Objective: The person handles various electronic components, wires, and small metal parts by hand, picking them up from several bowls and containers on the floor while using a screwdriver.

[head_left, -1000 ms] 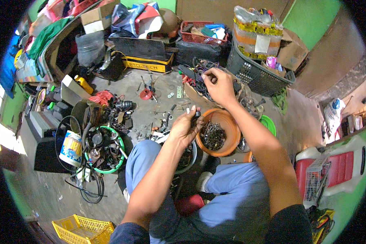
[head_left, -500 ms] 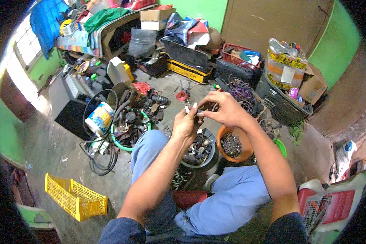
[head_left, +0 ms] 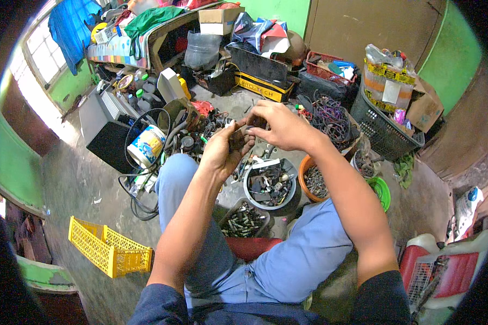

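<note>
My left hand (head_left: 223, 149) is raised in front of me, its fingers curled and its thumb up. The fingertips of my right hand (head_left: 281, 127) are bent into a pinch and meet the left hand. Whatever lies between them is too small and dark to name. Below the hands stands a grey bowl (head_left: 246, 189) of mixed dark and white small parts. A strip-like white piece (head_left: 265, 164) lies across its far rim. Nearer my legs is a grey tray (head_left: 265, 215) of small metal-looking pieces. An orange bowl (head_left: 302, 187) with many small bits sits partly behind my right forearm.
A heap of dark parts (head_left: 187, 142), a white bucket (head_left: 146, 149) and black cables (head_left: 141, 208) are at the left. Tangled wires (head_left: 331, 122), a black basket (head_left: 385, 130) and a green container (head_left: 384, 195) stand right. A yellow crate (head_left: 111, 252) lies on the floor.
Both hands have shifted left and slightly up. The left hand's fingers have turned and curled, and the grey bowl and tray show more fully. The view has tilted a little.
</note>
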Available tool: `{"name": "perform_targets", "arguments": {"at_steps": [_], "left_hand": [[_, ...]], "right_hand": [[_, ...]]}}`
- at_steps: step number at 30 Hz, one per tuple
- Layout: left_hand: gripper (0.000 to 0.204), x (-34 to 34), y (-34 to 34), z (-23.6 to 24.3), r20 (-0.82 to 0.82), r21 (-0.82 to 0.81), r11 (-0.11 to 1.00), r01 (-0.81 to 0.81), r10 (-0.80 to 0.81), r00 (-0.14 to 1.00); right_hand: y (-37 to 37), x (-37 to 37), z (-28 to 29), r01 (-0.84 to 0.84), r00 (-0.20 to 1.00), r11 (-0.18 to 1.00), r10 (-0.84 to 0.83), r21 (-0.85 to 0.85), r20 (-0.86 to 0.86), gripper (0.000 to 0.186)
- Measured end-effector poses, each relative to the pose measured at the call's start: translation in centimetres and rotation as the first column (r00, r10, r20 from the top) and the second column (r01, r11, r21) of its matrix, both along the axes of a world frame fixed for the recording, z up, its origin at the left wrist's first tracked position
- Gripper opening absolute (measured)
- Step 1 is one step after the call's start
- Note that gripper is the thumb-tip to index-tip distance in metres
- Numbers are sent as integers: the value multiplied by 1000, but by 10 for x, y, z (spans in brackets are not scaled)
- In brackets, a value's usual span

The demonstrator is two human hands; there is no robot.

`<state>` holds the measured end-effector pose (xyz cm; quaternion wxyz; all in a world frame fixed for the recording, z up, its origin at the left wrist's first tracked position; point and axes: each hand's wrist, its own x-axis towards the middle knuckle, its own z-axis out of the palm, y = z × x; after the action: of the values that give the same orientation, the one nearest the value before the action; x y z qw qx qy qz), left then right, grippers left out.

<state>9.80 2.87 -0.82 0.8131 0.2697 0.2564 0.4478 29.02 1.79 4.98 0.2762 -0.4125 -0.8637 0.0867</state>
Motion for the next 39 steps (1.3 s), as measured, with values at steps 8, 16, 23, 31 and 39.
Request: {"name": "perform_targets", "arguments": {"at_steps": [8,16,23,31,39], "left_hand": [[51,-11,-4,8,41,42,988,148,-149,988],[54,-29,6,-2,-29,93,974,209,-207,978],[43,-24,-4,5,-150,132,987,90,-70,986],[50,-22,-14,14,-438,268,934,237,-102,893],[36,-16,-21,24,-560,551,830,90,288,777]], "right_hand": [[-6,-1,8,-8,999,999,9,-35,39,30],[-23,11,30,185,960,966,-217,-180,-176,29],[-29,11,25,156,950,974,-193,-164,-243,26],[-33,8,19,174,933,964,-227,-202,-278,22],[-28,4,11,-39,709,847,-351,-530,-612,12]]}}
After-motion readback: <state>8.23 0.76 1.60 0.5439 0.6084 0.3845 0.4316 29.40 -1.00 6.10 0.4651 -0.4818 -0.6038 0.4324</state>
